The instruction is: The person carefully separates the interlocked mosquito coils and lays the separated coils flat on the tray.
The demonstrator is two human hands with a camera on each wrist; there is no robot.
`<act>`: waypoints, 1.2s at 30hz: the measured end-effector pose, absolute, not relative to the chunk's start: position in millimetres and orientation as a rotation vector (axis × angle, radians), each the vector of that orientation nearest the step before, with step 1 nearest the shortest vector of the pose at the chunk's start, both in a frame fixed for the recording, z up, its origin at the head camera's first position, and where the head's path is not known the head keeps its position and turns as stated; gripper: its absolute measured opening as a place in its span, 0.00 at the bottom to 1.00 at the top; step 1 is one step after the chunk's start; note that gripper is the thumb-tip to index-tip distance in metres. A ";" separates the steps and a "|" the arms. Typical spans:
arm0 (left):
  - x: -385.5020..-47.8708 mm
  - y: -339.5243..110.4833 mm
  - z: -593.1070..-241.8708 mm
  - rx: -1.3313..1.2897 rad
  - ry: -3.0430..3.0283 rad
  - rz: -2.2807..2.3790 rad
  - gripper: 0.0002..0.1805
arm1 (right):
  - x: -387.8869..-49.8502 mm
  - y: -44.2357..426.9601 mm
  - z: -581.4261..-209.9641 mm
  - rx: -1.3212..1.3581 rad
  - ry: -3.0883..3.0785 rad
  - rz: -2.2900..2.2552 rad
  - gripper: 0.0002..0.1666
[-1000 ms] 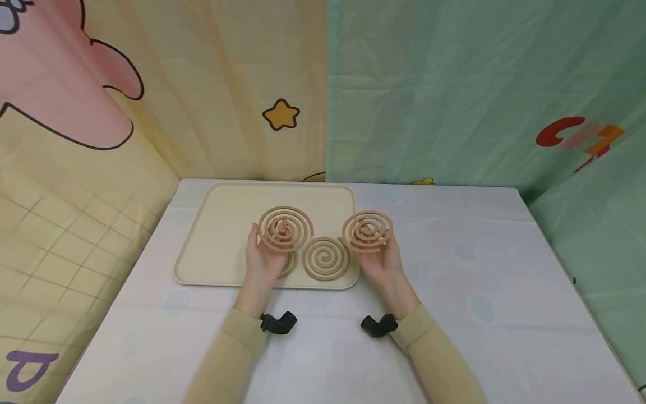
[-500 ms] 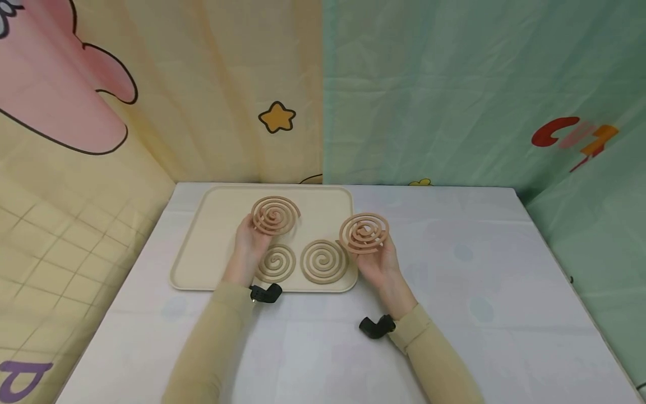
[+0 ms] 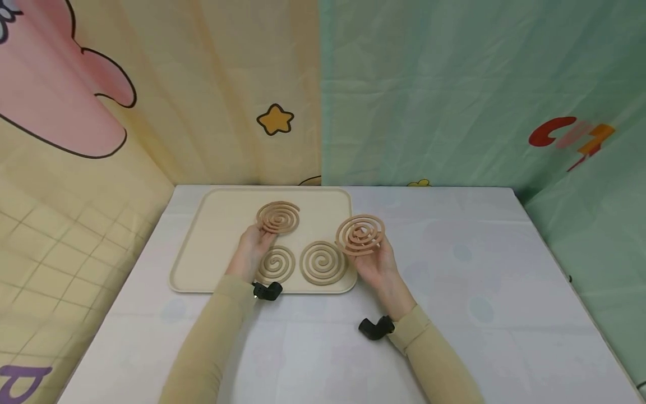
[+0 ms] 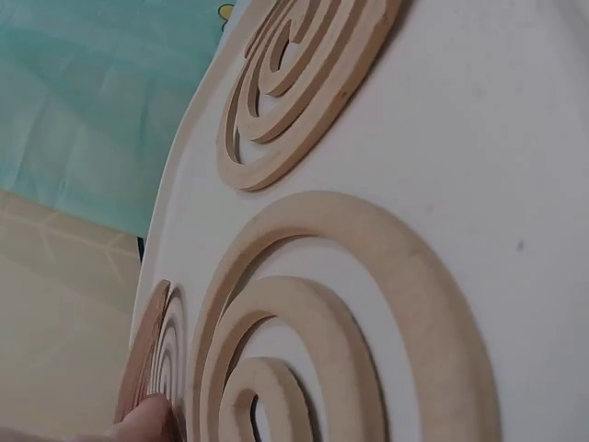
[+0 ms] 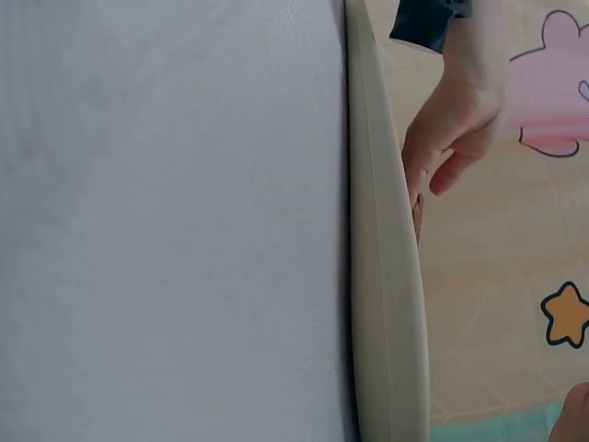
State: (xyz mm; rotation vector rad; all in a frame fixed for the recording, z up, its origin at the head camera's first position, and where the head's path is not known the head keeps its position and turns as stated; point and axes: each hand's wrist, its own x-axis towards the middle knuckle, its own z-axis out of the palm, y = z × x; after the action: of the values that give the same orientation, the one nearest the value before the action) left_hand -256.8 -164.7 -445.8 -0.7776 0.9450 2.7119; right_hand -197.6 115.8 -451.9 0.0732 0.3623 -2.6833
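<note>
In the head view my left hand pinches the near edge of a reddish-brown mosquito coil over the back of the cream tray. That coil looks tilted in the left wrist view, close to the tray surface; whether it touches is unclear. My right hand holds another mosquito coil from below, raised over the tray's right edge. Two paler coils lie flat along the tray's front: the left one, partly behind my left hand, and the right one. The right wrist view barely catches a fingertip.
The tray sits on a white-covered table, whose surface extends to the right and in front. A yellow curtain and a green curtain stand behind. Black wrist cameras jut inward from both wrists.
My left hand has moved left and away from me, uncovering the front left coil, then lowered its coil toward the tray's back. My right hand has stayed nearly still with its coil.
</note>
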 end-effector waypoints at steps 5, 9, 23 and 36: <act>-250.1 -162.4 -438.7 -0.795 1.196 2.664 0.30 | -199.3 114.8 -452.1 0.109 0.380 -2.684 0.20; -247.7 -160.2 -432.8 -0.789 1.335 2.650 0.32 | -200.8 113.9 -452.1 0.127 0.390 -2.685 0.20; -228.6 -128.0 -424.6 -0.430 1.969 2.200 0.25 | -204.0 111.8 -449.3 0.063 0.361 -2.649 0.19; -211.6 -75.5 -432.6 -0.123 1.983 1.950 0.21 | -213.6 105.1 -450.6 0.037 0.595 -2.483 0.23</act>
State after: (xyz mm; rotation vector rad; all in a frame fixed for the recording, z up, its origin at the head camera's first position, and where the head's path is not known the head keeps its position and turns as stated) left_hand -211.6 -75.5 -432.6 -0.1229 1.9833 1.9504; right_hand -213.6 105.1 -450.6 0.0367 0.5946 -2.4832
